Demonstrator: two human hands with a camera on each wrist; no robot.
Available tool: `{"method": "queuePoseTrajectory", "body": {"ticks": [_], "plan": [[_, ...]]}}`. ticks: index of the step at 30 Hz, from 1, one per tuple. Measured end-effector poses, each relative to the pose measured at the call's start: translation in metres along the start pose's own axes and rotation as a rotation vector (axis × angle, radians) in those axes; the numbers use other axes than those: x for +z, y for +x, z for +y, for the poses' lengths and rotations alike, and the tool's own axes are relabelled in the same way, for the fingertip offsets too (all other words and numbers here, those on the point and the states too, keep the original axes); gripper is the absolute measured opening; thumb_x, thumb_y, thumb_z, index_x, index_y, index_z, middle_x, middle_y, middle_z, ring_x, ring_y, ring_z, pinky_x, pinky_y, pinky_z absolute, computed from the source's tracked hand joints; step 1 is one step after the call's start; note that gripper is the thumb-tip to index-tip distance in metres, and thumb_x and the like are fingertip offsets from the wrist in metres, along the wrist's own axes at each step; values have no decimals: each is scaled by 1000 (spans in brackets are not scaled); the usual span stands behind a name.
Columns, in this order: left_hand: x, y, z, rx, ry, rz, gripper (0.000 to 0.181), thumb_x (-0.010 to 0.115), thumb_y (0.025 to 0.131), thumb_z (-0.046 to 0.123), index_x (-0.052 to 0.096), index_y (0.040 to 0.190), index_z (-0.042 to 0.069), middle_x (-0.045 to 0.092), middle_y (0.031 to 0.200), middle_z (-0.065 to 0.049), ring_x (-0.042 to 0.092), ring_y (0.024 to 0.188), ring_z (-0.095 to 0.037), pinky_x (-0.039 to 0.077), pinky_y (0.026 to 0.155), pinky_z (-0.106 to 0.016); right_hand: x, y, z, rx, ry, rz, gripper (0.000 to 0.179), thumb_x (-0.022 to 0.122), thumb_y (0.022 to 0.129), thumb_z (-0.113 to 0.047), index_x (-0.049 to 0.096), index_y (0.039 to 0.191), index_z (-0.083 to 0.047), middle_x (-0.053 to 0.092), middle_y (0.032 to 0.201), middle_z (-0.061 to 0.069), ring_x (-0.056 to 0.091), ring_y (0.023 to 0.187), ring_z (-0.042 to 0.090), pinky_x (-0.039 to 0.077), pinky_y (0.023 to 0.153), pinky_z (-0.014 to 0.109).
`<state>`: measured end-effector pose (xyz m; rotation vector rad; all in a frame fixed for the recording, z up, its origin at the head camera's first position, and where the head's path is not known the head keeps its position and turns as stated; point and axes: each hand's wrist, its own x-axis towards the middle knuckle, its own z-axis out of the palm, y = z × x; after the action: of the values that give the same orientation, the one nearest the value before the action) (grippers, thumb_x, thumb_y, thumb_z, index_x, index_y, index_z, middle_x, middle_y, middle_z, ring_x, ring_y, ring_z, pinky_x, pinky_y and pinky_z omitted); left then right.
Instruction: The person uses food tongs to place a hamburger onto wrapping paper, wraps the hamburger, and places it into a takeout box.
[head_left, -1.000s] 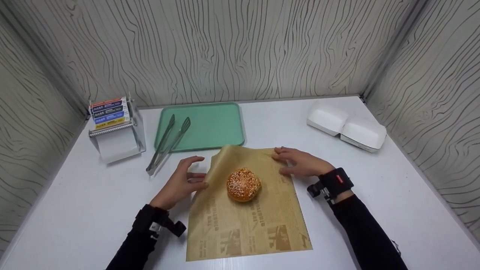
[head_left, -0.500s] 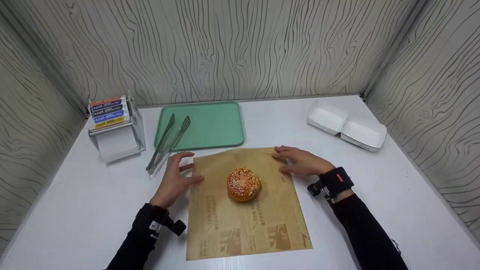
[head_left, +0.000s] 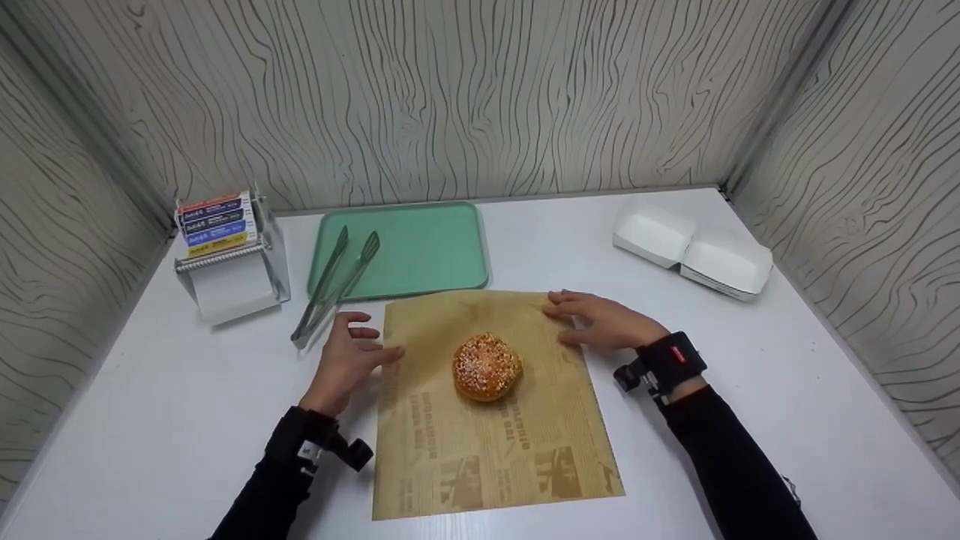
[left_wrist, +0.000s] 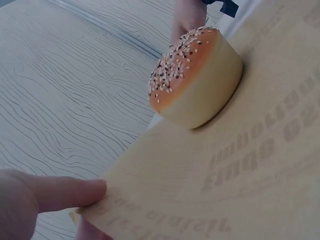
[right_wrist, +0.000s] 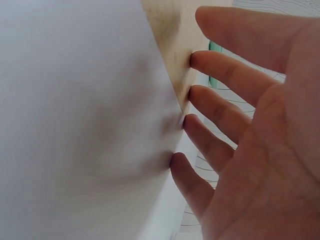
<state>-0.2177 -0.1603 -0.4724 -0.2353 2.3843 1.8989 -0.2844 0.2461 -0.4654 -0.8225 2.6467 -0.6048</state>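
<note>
A sesame-seeded bun (head_left: pixel 487 367) sits on a sheet of brown printed wrapping paper (head_left: pixel 480 465) laid on the white table. My left hand (head_left: pixel 346 364) is at the paper's left edge. In the left wrist view its thumb (left_wrist: pixel 70 192) lies over the paper's edge with a finger beneath, pinching it. At the upper right corner of the paper is my right hand (head_left: pixel 604 322), its fingers spread. The right wrist view has those fingertips (right_wrist: pixel 200 59) touching down at the paper's edge and the table, gripping nothing.
Behind the paper lies a green tray (head_left: pixel 427 251), with metal tongs (head_left: pixel 334 289) resting partly on it. A rack of coloured boxes (head_left: pixel 217 229) with a white paper roll stands at the left. White open carton boxes (head_left: pixel 694 251) are at the back right. Patterned walls enclose the table.
The paper's raised left edge has come down flat and out to the left. My left hand has shifted left from near the bun to that edge. The right hand stays put.
</note>
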Motion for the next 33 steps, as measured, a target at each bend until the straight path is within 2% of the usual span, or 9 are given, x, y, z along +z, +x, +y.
{"method": "queuePoseTrajectory", "body": {"ticks": [4,7,12,18,21,25,27,30,33], "plan": [[0,2,-4,18,59,-7,71,81,87,8,38,143,0,69,110,-20,68,91,-21,53,74,-27,0,1,1,3,0,1,58,66,101,-27,49,153,-6,33,167,16,27,155,40,22,124,60],[-1,4,-7,121,123,-4,66,79,89,5,44,145,-2,76,101,-16,71,87,-19,54,74,-25,0,0,1,7,4,5,57,66,101,-26,50,153,-6,34,167,15,27,155,40,22,125,59],[-1,6,-10,320,263,-6,59,77,89,1,53,143,2,79,100,-11,74,89,-21,56,78,-27,0,-1,1,8,6,12,57,65,101,-25,50,153,-7,35,166,14,27,156,39,22,125,59],[4,1,-3,591,347,-99,72,71,93,-4,41,156,11,70,135,-10,71,83,-13,56,77,-30,0,-2,-2,14,14,19,56,66,101,-25,51,152,-6,36,166,15,28,155,40,22,124,60],[9,-3,0,778,395,-128,76,69,92,-8,38,159,11,66,142,-7,67,78,-8,55,71,-29,1,-1,-1,17,13,22,56,66,101,-26,52,152,-6,36,166,15,28,155,41,23,124,60],[21,-13,3,1022,516,-172,80,70,86,-16,43,157,10,68,139,-6,64,78,-7,55,67,-23,1,-1,-1,14,10,21,56,66,101,-26,52,151,-6,37,166,15,29,154,41,23,124,61],[27,-19,5,1110,593,-207,81,71,84,-16,47,155,12,74,124,-5,61,76,-8,54,67,-20,0,-1,-1,13,8,17,57,66,101,-26,51,152,-6,36,166,15,28,154,41,23,124,60],[35,-29,7,1192,730,-248,77,72,85,-12,51,154,17,72,96,-1,58,74,-8,54,67,-20,0,-2,-2,11,5,14,57,65,102,-26,50,152,-6,35,166,16,28,155,41,23,124,61],[41,-36,8,1274,850,-258,73,73,87,-7,52,153,17,71,94,-1,65,81,-11,56,72,-23,0,-2,-2,11,5,13,57,65,102,-26,50,153,-6,35,166,16,28,155,41,24,124,60]]}}
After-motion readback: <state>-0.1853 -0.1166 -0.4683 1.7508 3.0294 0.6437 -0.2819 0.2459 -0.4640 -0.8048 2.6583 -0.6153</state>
